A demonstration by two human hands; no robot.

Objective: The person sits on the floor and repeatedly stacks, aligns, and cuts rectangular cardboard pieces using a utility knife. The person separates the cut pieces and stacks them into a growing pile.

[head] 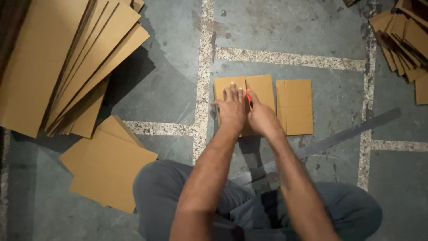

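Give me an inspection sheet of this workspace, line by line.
Surface: grey concrete floor with speckled pale strips.
Job's things: flat cardboard piece under both hands; red tool, kind unclear.
Clutter: second cardboard piece beside it; leaning cardboard stack; loose sheets; another pile; long flat strip.
Grippers: left hand pressed flat on cardboard; right hand grips the red tool.
Cables: nothing seen.
Surroundings: person's crossed legs.

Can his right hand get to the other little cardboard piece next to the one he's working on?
Probably yes. The right hand holds a red tool on the cardboard piece under both hands, and the second cardboard piece lies flat just beside it, with only bare floor between.
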